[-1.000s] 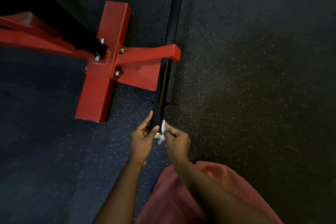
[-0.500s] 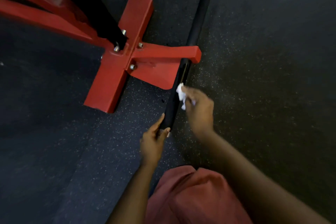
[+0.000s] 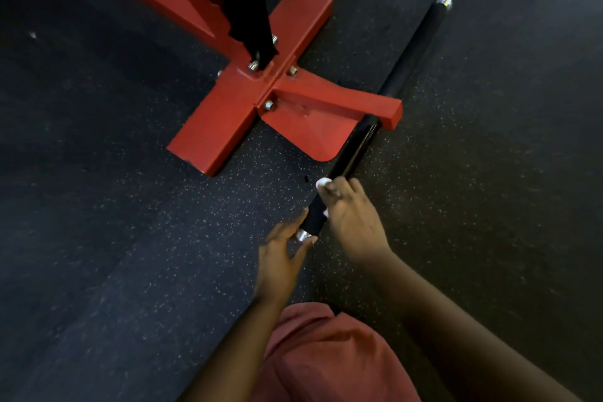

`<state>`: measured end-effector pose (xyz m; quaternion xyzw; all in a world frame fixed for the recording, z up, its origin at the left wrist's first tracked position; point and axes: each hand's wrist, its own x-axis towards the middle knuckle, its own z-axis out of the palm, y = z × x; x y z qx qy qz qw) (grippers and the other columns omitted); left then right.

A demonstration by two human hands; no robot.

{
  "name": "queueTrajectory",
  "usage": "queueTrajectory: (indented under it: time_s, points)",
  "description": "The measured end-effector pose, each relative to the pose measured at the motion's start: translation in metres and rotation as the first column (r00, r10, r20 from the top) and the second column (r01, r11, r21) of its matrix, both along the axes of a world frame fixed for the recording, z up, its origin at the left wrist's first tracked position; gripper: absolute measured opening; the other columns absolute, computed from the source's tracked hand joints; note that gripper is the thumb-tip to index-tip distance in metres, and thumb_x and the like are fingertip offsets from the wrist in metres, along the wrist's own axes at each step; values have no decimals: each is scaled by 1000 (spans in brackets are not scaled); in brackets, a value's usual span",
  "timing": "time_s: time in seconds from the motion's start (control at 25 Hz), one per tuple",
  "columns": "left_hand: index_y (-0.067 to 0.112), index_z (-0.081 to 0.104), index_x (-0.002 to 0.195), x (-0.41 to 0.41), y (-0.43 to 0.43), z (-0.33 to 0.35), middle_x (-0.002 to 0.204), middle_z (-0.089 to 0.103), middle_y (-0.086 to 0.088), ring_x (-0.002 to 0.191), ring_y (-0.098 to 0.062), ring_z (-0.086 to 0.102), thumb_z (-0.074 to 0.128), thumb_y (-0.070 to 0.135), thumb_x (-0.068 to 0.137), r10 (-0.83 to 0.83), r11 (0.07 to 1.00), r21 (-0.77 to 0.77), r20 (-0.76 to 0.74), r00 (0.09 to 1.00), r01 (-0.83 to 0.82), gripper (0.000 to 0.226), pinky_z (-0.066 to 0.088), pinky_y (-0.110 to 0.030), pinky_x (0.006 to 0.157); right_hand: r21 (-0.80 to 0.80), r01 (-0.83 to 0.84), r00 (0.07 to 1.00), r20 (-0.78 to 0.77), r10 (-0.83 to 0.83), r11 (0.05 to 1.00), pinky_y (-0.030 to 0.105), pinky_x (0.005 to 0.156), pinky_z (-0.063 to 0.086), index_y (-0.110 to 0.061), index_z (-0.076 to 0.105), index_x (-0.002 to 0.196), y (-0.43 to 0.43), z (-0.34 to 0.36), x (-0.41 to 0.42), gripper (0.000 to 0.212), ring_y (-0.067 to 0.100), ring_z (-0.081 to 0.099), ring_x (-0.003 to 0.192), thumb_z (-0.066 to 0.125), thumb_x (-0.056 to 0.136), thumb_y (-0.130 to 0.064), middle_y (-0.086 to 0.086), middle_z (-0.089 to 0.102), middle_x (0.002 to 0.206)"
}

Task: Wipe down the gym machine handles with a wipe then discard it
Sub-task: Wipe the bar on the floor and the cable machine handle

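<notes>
A long black handle bar point(image 3: 355, 150) with silver end caps runs diagonally through the red machine frame point(image 3: 261, 101). My right hand point(image 3: 350, 215) wraps around the near part of the bar with a white wipe point(image 3: 323, 183) pressed against it; only bits of the wipe show at my fingertips. My left hand point(image 3: 284, 254) holds the bar's near silver end cap point(image 3: 301, 235) between thumb and fingers.
The red cross-shaped frame with bolts and a black upright point(image 3: 248, 3) stands to the upper left. Dark speckled rubber floor point(image 3: 489, 173) lies all around. My red-clothed knee point(image 3: 326, 356) is at the bottom.
My right hand slid up the bar with the wipe toward the red frame, then back down toward the near end. My left hand kept hold of the bar's end.
</notes>
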<state>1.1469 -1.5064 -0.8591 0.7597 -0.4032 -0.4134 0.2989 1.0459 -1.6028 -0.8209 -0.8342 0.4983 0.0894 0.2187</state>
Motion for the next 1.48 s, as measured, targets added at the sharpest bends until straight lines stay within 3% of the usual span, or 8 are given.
queueTrajectory:
  time_s: [0.24, 0.48, 0.68, 0.84, 1.0, 1.2, 1.32, 1.48]
  points:
    - [11, 60, 122, -6, 7, 4, 115, 65, -5, 97, -6, 56, 67, 10, 82, 108, 993, 44, -15, 994, -107, 40, 35, 0, 80, 87, -292, 953, 110, 282, 953, 29, 90, 45, -10, 41, 133, 15, 15, -2, 37, 19, 36, 118, 37, 97, -17, 6, 37, 136]
    - [24, 57, 124, -7, 8, 4, 111, 66, -8, 98, -20, 63, 69, 20, 81, 138, 990, 22, -32, 990, -137, 45, 47, -22, 84, -71, 94, 994, -56, -98, 993, 34, 97, 39, 0, 52, 120, -95, 2, -13, 30, 28, 44, 117, 36, 96, -7, 16, 48, 127]
    - [17, 59, 124, -4, 8, 0, 113, 66, -1, 95, -5, 57, 69, 18, 81, 128, 991, 34, -48, 991, -126, 45, 39, 3, 77, 0, 15, 998, -63, -15, 1000, 31, 78, 33, 2, 49, 116, -41, -4, 19, 29, 30, 41, 110, 30, 95, -6, 18, 42, 124]
    - [9, 62, 119, -5, 11, -2, 113, 67, -5, 96, -7, 59, 67, 19, 83, 126, 991, 53, -6, 992, -125, 38, 34, 6, 73, 68, -165, 979, -111, 172, 984, 33, 94, 43, -3, 51, 118, -1, 8, 21, 27, 28, 31, 119, 46, 92, -10, 14, 36, 131]
    - [15, 60, 122, -4, 16, -1, 114, 68, -4, 98, -7, 62, 65, 19, 84, 211, 975, 93, -102, 972, -202, 38, 44, -12, 79, 101, -203, 974, 120, 191, 974, 29, 97, 42, -9, 47, 128, 27, 6, 8, 34, 22, 34, 119, 40, 94, -12, 7, 39, 134]
    - [15, 59, 124, -4, 17, 1, 113, 66, -3, 98, -4, 61, 66, 13, 83, 226, 973, 80, -180, 957, -214, 41, 44, 0, 78, -37, 164, 946, 288, -146, 986, 38, 95, 43, -2, 59, 117, -10, -19, -11, 36, 29, 47, 111, 47, 85, 8, 14, 55, 121]
    - [15, 57, 126, -2, 16, 3, 116, 65, -2, 98, -2, 58, 62, 15, 87, 198, 978, 104, -164, 966, -183, 38, 42, 1, 76, -75, 116, 976, 191, -99, 990, 32, 92, 47, -9, 50, 128, 26, -25, -2, 41, 24, 44, 111, 48, 88, -2, 8, 48, 130]
    - [19, 55, 128, 1, 11, 7, 126, 60, 0, 115, -9, 54, 45, 25, 97, 181, 974, 170, -194, 964, -148, 33, 40, -22, 95, -19, 233, 875, 440, -201, 972, 15, 89, 42, -11, 59, 120, 76, -30, 7, 35, 9, 49, 106, 42, 89, -12, 1, 57, 119]
